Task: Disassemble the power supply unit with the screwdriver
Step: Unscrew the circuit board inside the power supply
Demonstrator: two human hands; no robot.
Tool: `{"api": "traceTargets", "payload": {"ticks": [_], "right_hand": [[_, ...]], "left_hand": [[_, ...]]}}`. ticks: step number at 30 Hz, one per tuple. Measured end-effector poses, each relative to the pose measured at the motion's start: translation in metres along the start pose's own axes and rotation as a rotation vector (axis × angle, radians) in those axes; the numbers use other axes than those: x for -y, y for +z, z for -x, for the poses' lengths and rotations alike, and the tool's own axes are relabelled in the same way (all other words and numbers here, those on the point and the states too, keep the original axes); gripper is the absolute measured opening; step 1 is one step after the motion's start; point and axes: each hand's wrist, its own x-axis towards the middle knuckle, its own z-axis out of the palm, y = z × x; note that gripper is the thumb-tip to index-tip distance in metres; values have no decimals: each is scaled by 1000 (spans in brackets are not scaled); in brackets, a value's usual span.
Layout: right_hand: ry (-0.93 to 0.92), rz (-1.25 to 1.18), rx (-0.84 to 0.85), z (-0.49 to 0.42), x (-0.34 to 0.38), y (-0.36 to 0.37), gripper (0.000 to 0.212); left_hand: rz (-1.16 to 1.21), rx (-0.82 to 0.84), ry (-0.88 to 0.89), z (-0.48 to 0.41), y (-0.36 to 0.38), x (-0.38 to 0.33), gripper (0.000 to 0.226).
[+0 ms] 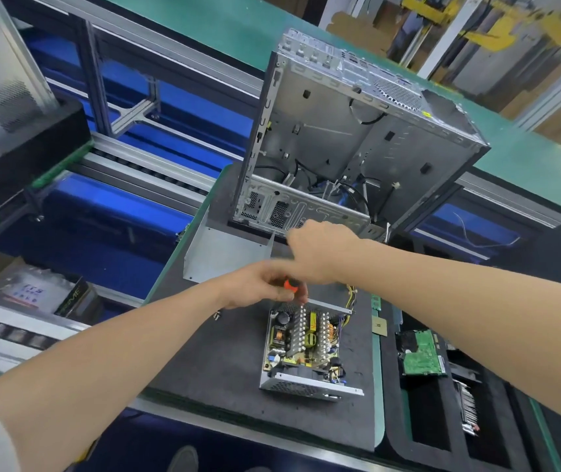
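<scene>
Just below the left hand, which grips the orange-handled screwdriver, the power supply sits lidless on the black mat. It looks like a stiff, weighty metal box with a fragile bare board, so I'd hold it by the outer walls. The right hand, just beyond the grip, is blurred and I cannot tell its hold. Well right of the grip, a foam tray holds a hard drive.

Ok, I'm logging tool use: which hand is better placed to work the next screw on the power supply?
Probably left. The left hand grips the screwdriver above the far edge of the power supply unit. The right hand is blurred, farther back towards the computer case, with no tool visible.
</scene>
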Motion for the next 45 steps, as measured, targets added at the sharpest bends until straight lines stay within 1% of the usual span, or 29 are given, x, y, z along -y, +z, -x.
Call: {"api": "traceTargets", "payload": {"ticks": [1, 2, 3, 4, 5, 8, 11, 13, 15, 16, 18, 19, 20, 21, 22, 23, 24, 25, 26, 27, 30, 33, 35, 37, 39, 41, 42, 44, 45], "right_hand": [[136, -83, 118, -1, 6, -2, 60], [195, -141, 251, -2, 10, -3, 62], [191, -152, 344, -3, 12, -6, 59], [147, -127, 365, -3, 11, -6, 55], [87, -65, 329, -3, 9, -5, 50], [-116, 52, 112, 0, -4, 3, 37], [-482, 211, -9, 4, -17, 16, 19], [-743, 344, -145, 3, -27, 24, 14], [-879, 479, -257, 3, -32, 29, 14], [-902, 521, -274, 3, -32, 30, 16], [-833, 450, -220, 6, -30, 29, 20], [-720, 365, -179, 7, -26, 27, 24], [-539, 258, -141, 7, -20, 24, 31], [-296, 138, -83, 6, -14, 20, 40], [-51, -7, 19, 5, -8, 15, 50], [130, -158, 162, 3, -4, 12, 56], [224, -269, 330, 0, -1, 9, 58], [246, -327, 467, -2, 2, 5, 57], [230, -331, 530, -4, 2, 3, 52], [183, -277, 513, -4, 2, 2, 48], [-76, 99, 219, 0, -4, 8, 46], [-291, 273, 15, 8, -16, 24, 27], [-521, 449, -139, 11, -26, 34, 21], [-721, 544, -306, 10, -32, 43, 19], [-802, 536, -391, 9, -32, 41, 20], [-735, 525, -291, 10, -26, 33, 21], [-625, 446, -224, 12, -20, 27, 23], [-222, 126, -50, 8, -8, 13, 37], [-3, -53, 103, 3, -4, 9, 45]], "left_hand": [[-9, 10, -6, 0, 0, 0, 24], [-16, 23, -17, 0, 0, 1, 23], [-24, 33, -25, 0, 0, 2, 22], [-28, 35, -30, 0, -1, 2, 21], [-22, 31, -34, 0, -1, 3, 21], [20, 27, -27, 0, -4, 3, 27], [4, 62, -31, -1, -6, 2, 26], [2, 61, -35, -3, -8, 4, 26], [-51, 49, -29, -4, -8, 4, 26], [-80, 36, -26, -5, -6, 5, 25], [-84, -5, -32, -4, -4, 6, 24], [-70, -23, -33, -3, -4, 6, 23], [-56, -28, -29, -2, -3, 7, 22], [-39, -20, -24, -1, -2, 7, 22], [-24, -9, -20, -1, -1, 7, 22], [-21, 0, -16, -1, 0, 6, 23], [-26, 6, -15, -1, 0, 5, 26], [-36, 16, -15, -2, 0, 4, 29], [-44, 29, -14, -2, 0, 4, 30], [-49, 38, -15, -2, -2, 4, 28], [-35, 39, -26, -3, -6, 5, 33], [-56, 44, -15, -5, -5, 2, 29], [-80, 48, -10, -7, -6, 3, 23], [-95, 46, -31, -7, -5, 5, 21], [-105, 13, -50, -6, -3, 6, 23], [-107, -40, -44, -4, 0, 6, 20], [-100, -51, -34, -2, 1, 6, 19], [-83, -49, -19, 1, 2, 5, 21], [-72, -40, -9, 2, 3, 5, 24]]}}
